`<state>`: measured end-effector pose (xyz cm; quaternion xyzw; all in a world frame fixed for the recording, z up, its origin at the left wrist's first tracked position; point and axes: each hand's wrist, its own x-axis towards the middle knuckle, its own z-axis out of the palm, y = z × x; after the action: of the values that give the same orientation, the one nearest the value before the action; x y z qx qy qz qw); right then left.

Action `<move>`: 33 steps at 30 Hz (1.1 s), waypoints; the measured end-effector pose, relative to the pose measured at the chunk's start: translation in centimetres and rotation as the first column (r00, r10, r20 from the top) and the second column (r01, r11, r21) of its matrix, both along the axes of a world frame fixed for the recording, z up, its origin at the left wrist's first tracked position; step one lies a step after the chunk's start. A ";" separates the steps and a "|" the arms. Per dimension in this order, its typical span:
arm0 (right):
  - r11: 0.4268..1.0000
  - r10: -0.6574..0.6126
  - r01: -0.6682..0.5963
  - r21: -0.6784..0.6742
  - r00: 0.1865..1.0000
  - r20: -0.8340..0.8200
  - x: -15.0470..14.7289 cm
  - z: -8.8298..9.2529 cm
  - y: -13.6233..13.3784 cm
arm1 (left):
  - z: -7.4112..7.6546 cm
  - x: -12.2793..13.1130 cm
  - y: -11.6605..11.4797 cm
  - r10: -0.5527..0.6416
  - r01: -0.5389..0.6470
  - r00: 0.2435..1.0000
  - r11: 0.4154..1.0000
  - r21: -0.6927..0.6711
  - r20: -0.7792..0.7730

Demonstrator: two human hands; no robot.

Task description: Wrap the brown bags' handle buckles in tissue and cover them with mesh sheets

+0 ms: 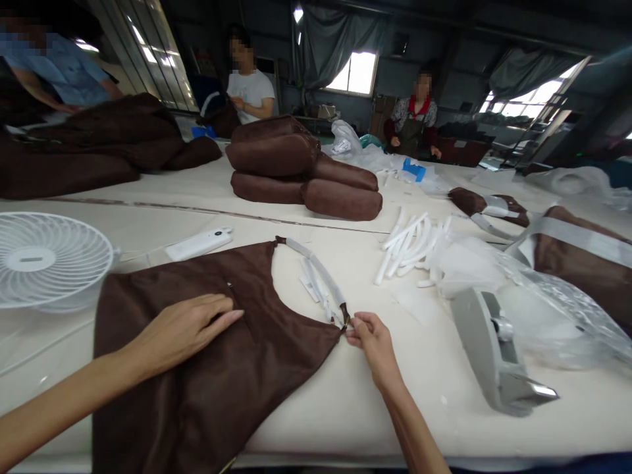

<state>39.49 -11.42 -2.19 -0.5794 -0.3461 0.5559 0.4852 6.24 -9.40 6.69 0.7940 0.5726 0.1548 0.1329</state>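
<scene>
A dark brown handbag (pixel 207 395) lies flat before me on the pale table, its curved opening facing right. Pale wrapping covers most of the bag's handle (pixel 316 266), which arcs from the upper corner to the right corner. My left hand (pixel 197 322) rests flat on the bag's upper face, fingers stretched out. At the right corner, where the handle meets the bag, my right hand (pixel 370 339) pinches the handle's end near a small metal fitting. Its fingertips partly hide the spot. A white tag (pixel 309 289) lies inside the handle's loop.
A white fan (pixel 49 260) and a white phone (pixel 197 243) stand left. To the right are white foam tubes (pixel 415 243), a grey tape dispenser (pixel 486 349) and clear plastic bags (pixel 557 322). Stacked brown bags (pixel 276 155) sit behind. Several people work across the table.
</scene>
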 end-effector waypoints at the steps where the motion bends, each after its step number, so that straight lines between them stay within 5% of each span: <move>1: 1.000 0.012 -0.012 -0.010 0.999 0.040 0.2 0.1 1.4 | 0.2 1.7 0.4 -0.044 0.043 0.999 0.999 -0.023 -0.006; 6: 0.977 0.203 -0.198 -0.077 0.977 0.063 -0.3 0.8 5.6 | -0.5 9.2 2.7 -0.324 0.322 0.946 0.939 -0.117 0.006; 11: 0.909 0.390 -0.393 -0.139 0.920 -0.045 -0.2 1.3 6.3 | -3.4 12.7 4.8 -0.429 0.439 0.899 0.883 -0.168 0.093; 16: 0.860 0.476 -0.493 -0.131 0.868 -0.143 -0.1 1.4 6.6 | -5.1 13.3 5.3 -0.452 0.462 0.887 0.866 -0.191 0.098; 25: 0.853 0.494 -0.512 -0.102 0.855 -0.159 -0.4 1.6 6.4 | -4.8 12.2 3.7 -0.520 0.527 0.850 0.834 -0.165 0.089; 33: 0.960 0.263 -0.278 -0.009 0.918 -0.298 0.8 3.5 6.1 | -4.4 11.7 3.7 -0.534 0.541 0.840 0.803 -0.249 0.101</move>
<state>40.28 -5.30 1.33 -0.4491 -0.3326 0.7062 0.4348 17.97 -5.70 2.25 0.8960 0.3382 0.0424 0.2847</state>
